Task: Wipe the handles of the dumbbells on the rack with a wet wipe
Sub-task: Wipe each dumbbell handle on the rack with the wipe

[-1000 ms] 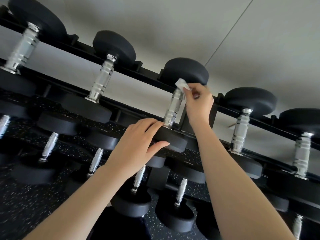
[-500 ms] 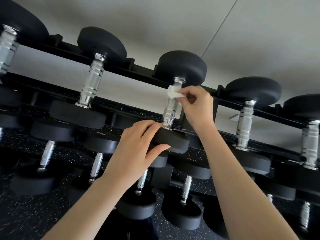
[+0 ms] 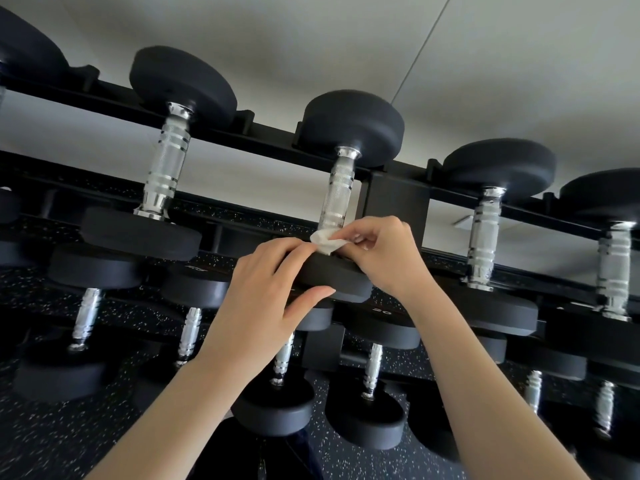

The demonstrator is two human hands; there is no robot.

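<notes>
A black rack (image 3: pixel 394 197) holds rows of black dumbbells with chrome knurled handles. The middle top-row dumbbell has its handle (image 3: pixel 337 192) bare down to the near end. My right hand (image 3: pixel 381 254) pinches a small white wet wipe (image 3: pixel 327 242) against the bottom of that handle, just above the near weight head (image 3: pixel 332 275). My left hand (image 3: pixel 266 299) grips the rim of that near head, fingers over the top and thumb underneath, its fingertips touching the wipe.
Neighbouring top-row dumbbells stand at the left handle (image 3: pixel 166 168) and the right handle (image 3: pixel 483 237). Lower tiers carry more dumbbells, such as one (image 3: pixel 277 403) below my wrists. Speckled black rubber floor (image 3: pixel 52 441) lies beneath. A pale wall (image 3: pixel 346 36) is behind the rack.
My right hand slid the wipe down the handle from its far end to its near end. My left hand stayed on the near weight head. The view shifted closer.
</notes>
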